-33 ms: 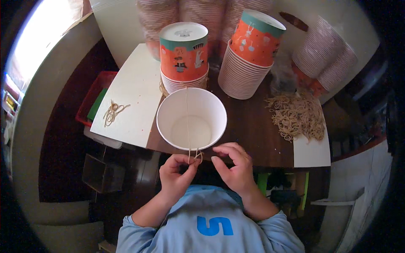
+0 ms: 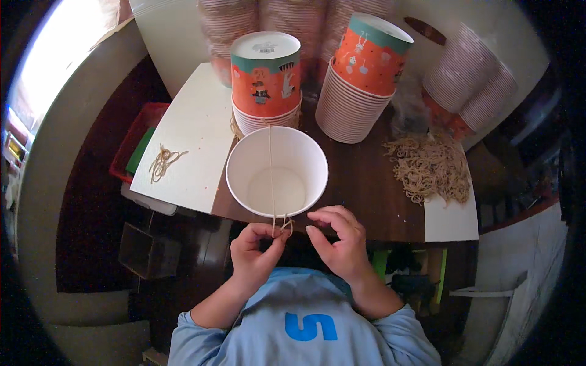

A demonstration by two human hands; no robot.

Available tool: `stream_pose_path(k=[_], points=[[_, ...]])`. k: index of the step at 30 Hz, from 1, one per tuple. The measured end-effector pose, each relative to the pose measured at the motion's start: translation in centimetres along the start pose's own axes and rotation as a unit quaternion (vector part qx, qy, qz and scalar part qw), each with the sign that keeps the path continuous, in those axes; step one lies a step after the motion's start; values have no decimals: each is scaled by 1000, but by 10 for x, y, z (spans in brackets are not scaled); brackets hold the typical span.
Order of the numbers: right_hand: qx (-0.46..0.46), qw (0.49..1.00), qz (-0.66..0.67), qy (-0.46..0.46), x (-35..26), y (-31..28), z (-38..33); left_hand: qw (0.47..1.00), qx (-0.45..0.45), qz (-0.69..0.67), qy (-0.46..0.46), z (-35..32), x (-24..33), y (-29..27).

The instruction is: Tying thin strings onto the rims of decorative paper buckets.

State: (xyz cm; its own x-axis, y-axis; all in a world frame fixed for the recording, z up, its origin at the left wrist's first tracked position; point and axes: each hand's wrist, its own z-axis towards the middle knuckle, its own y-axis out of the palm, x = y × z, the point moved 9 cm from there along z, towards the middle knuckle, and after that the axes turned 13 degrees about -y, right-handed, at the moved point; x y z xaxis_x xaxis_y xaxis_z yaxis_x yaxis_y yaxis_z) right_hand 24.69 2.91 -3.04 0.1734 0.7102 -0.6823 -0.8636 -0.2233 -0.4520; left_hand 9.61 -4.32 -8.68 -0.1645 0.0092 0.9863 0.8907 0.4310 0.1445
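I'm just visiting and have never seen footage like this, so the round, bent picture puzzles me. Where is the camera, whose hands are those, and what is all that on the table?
No machine here: a person wears a wide-angle camera on the head, looking down, which bends straight edges. The left hand and right hand are the wearer's own. The left pinches a knotted rubber band stretched across an open white paper cup; the right hand's fingers are curled just beside the knot, and whether they touch it is unclear. On the dark table stand stacks of orange printed cups, a heap of rubber bands, and a white board bearing a few loose bands.
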Motion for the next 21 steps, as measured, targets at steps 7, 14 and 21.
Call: stream_pose_path(k=[7,14,21], points=[[-78,996,-2,32,2,21,7,998,0,59,29,-1,7,-2],[-35,969,177,168,30,45,-9,995,-3,94,24,1,8,-6],[-38,997,-66,-16,5,33,1,998,-18,62,-9,6,7,-6]])
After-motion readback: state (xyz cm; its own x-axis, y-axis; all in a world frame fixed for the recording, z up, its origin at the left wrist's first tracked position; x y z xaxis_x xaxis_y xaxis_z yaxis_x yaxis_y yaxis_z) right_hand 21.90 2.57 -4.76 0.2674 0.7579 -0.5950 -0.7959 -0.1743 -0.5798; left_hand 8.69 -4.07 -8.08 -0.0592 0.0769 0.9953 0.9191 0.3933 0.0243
